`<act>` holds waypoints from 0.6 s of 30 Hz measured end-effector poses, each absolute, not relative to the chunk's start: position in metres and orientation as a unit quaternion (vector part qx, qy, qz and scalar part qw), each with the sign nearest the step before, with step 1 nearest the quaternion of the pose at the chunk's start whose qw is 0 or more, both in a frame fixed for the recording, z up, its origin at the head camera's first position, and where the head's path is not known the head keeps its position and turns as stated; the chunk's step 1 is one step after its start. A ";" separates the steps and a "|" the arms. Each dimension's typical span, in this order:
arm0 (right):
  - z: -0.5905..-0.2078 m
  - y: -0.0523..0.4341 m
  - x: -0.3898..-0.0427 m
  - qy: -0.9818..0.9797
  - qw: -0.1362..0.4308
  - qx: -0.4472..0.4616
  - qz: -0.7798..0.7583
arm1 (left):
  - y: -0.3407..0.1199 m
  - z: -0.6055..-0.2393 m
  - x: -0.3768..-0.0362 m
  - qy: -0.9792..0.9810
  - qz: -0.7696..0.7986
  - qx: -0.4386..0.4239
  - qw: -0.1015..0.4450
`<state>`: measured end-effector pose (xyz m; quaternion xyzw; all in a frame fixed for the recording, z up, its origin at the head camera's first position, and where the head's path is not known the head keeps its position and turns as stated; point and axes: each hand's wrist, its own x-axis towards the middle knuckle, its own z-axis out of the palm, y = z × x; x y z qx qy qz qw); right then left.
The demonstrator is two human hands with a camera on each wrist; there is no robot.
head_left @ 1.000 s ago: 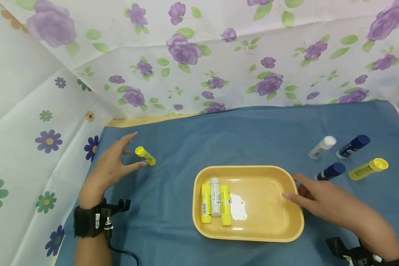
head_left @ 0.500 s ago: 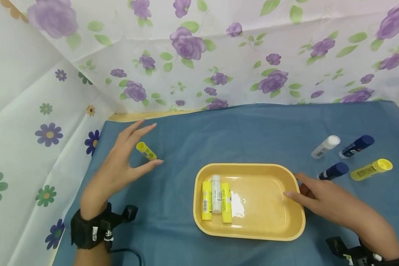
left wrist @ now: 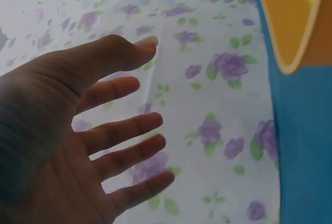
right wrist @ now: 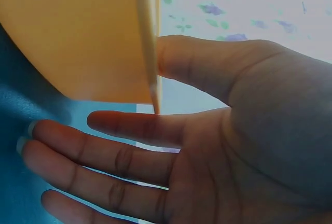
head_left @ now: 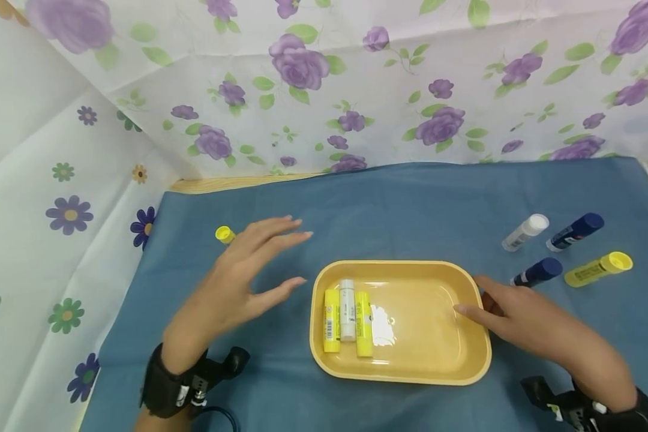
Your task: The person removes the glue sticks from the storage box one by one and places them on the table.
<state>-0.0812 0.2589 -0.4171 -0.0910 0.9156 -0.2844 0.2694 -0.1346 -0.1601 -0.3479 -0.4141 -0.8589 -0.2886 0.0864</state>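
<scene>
A yellow tray (head_left: 399, 378) sits on the blue cloth with two yellow glue sticks (head_left: 331, 321) (head_left: 363, 324) and a white one (head_left: 347, 310) lying side by side at its left end. My left hand (head_left: 294, 255) hovers open and empty just left of the tray, fingers spread; the left wrist view shows the bare palm (left wrist: 150, 120) and a tray corner (left wrist: 290, 22). Behind it a yellow glue stick (head_left: 224, 234) lies on the cloth, partly hidden. My right hand (head_left: 467, 294) rests at the tray's right rim (right wrist: 148, 37), thumb inside, straight fingers outside.
To the right of the tray lie a white stick (head_left: 524, 232), two dark blue sticks (head_left: 575, 231) (head_left: 537, 271) and a yellow stick (head_left: 598, 269). Floral sheets wall off the back and left (head_left: 59, 210). Bare cloth lies in front of the tray.
My left hand has moved right, away from the yellow stick at the far left and toward the tray, holding nothing. That stick stayed on the cloth. The right hand has not moved.
</scene>
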 end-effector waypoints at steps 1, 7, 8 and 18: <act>-0.417 0.259 -0.082 0.916 0.269 -0.090 -0.283 | -0.157 -0.350 -0.134 -0.857 -0.288 -0.419 0.084; -0.419 0.262 -0.084 0.911 0.275 -0.088 -0.295 | -0.133 -0.365 -0.130 -0.836 -0.291 -0.459 0.069; -0.419 0.263 -0.085 0.906 0.281 -0.086 -0.303 | -0.127 -0.368 -0.130 -0.833 -0.288 -0.468 0.069; -0.424 0.261 -0.092 0.871 0.315 -0.074 -0.369 | -0.098 -0.403 -0.123 -0.826 -0.185 -0.532 0.026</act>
